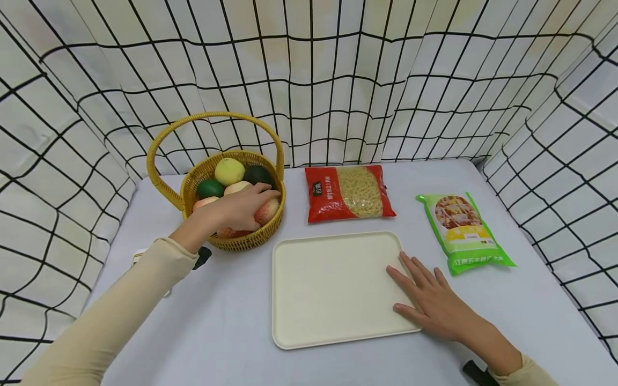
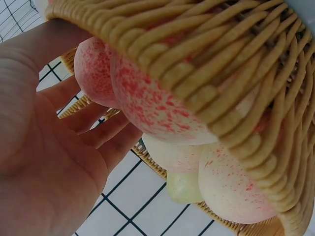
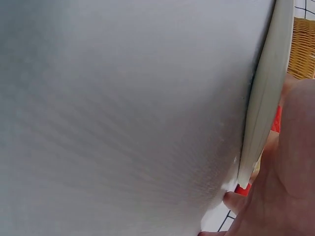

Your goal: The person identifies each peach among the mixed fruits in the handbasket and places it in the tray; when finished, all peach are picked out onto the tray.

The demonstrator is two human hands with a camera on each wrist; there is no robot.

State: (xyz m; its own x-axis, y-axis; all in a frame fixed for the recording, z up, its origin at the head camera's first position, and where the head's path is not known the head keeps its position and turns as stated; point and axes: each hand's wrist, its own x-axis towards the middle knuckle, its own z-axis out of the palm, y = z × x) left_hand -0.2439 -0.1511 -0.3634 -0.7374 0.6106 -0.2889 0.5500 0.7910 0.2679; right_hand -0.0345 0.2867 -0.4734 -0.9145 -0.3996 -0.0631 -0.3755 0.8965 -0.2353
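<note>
My left hand [image 1: 238,208] reaches into a yellow wicker basket [image 1: 241,245] and holds a red-speckled peach [image 1: 267,212] at its right side, thumb on one side and fingers on the other. Close up in the left wrist view, the hand [image 2: 64,147] reaches in past the woven rim, beside several peaches [image 2: 152,105]. A yellow fruit [image 1: 229,171] and dark green fruits [image 1: 210,188] lie further back in the basket. With fingers spread, my right hand [image 1: 436,305] rests on the right edge of a cream rectangular tray [image 1: 338,289].
A red bag of pasta [image 1: 350,193] lies behind the tray. To the right is a green and yellow food packet [image 1: 465,233]. Black netting [image 1: 311,86] over white walls borders the table at the back and both sides. The basket's tall handle [image 1: 214,115] arches above the fruit.
</note>
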